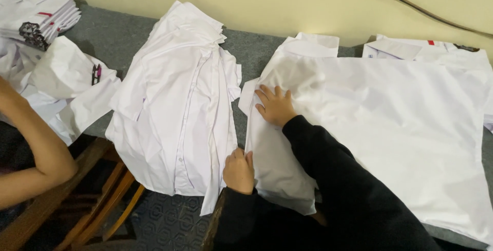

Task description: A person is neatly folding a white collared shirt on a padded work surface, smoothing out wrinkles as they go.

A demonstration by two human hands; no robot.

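- The white shirt (390, 128) lies spread flat at the right end of the grey bench (110, 33).
- The left hand (239, 170) pinches the shirt's left edge at the bench's near edge.
- The right hand (276, 105) lies open, palm down, pressing the fabric flat.
- Good practice: hold the cloth taut and keep its edges square.
- A heap of white shirts (177, 107) sits just beside it.

No packages, signs or screens show. A small red tag (45, 14) sits on the folded shirt stack at far left, beside a dark patterned badge (32, 31); another red tag (430, 42) marks the far-right shirt.
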